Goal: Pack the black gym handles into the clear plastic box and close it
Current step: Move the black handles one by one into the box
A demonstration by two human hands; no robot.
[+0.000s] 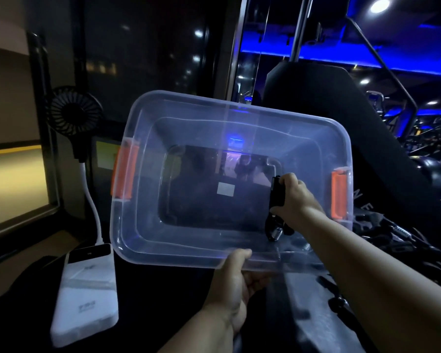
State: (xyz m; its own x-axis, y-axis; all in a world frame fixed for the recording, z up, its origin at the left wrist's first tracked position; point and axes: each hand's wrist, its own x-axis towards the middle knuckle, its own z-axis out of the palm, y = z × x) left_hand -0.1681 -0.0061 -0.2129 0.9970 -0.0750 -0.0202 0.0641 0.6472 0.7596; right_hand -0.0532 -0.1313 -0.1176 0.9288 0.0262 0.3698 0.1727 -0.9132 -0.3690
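Note:
A clear plastic box [148, 240] with orange latches on both short ends is tilted up toward me, its opening facing the camera. My left hand [236, 281] grips the box's near rim from below, thumb over the edge. Inside the box at its right side, my right hand [294, 197] grips a black gym handle [275, 200], whose strap and metal spring clip hang below the fist. No lid is in view.
A white power bank [87, 294] with a white cable lies at lower left, below a small black fan [73, 112]. Black straps and more dark gym gear [397, 233] lie at the right. A black gym machine stands behind the box.

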